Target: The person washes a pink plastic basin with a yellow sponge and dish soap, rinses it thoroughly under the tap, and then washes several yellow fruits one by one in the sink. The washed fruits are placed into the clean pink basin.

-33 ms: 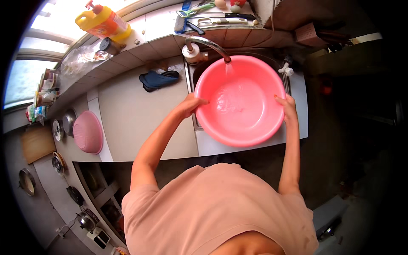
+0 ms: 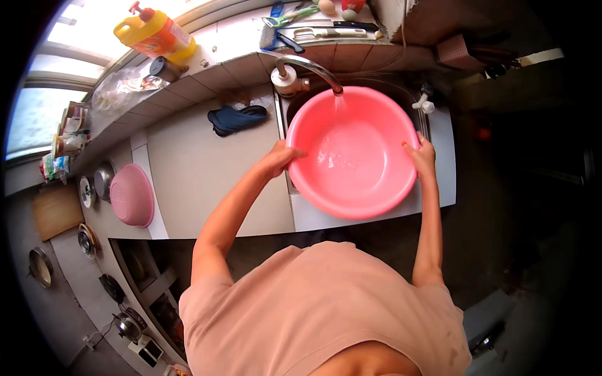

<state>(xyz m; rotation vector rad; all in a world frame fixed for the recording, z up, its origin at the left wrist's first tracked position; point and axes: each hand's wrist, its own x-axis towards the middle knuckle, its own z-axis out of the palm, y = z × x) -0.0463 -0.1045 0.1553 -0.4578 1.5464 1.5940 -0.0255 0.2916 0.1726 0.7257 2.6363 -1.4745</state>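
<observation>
Washbasin is rim-pinched by left hand at nine o'clock, right hand at three, seemingly so water from gooseneck faucet at twelve is caught.

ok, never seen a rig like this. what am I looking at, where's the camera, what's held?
No machine here, just a person's two bare hands. The camera is a wide fisheye worn on the head, looking down, so straight edges bend and the wearer's shirt fills the bottom.

The left hand and right hand hold a pink basin by opposite sides of its rim, over a sink. Water runs into it from a curved faucet.

On the counter lies a dark blue cloth-like item; farther left is a paler pink bowl.
</observation>
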